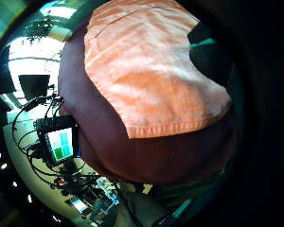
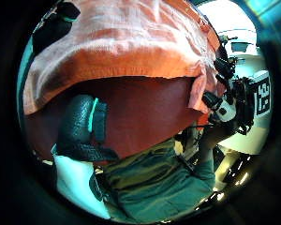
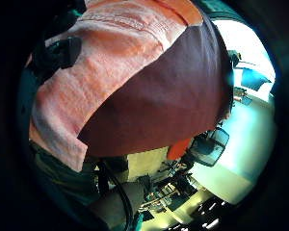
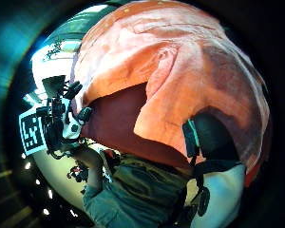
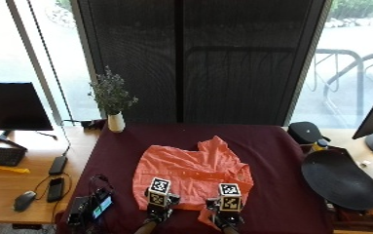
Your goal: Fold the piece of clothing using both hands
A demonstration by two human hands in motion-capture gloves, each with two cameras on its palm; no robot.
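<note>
An orange shirt (image 5: 192, 170) lies spread and rumpled on the dark maroon table cover (image 5: 270, 146). Both hands are at its near hem, the left hand (image 5: 154, 214) toward the shirt's left corner and the right hand (image 5: 228, 220) toward its right. In the left palm views the shirt (image 1: 146, 71) hangs close, raised a little off the cover, with a finger (image 1: 206, 52) curled over its edge and the thumb (image 2: 82, 124) below the hem. In the right thumb side view the shirt (image 4: 180, 85) drapes round the thumb (image 4: 211, 140), pinched there.
A white vase with a plant (image 5: 115, 122) stands at the table's far left corner. A black round dish (image 5: 338, 178) and a black pouch (image 5: 306, 131) lie at the right. A small screen device with cables (image 5: 92, 207) sits at the near left corner. A wooden desk (image 5: 17, 165) adjoins on the left.
</note>
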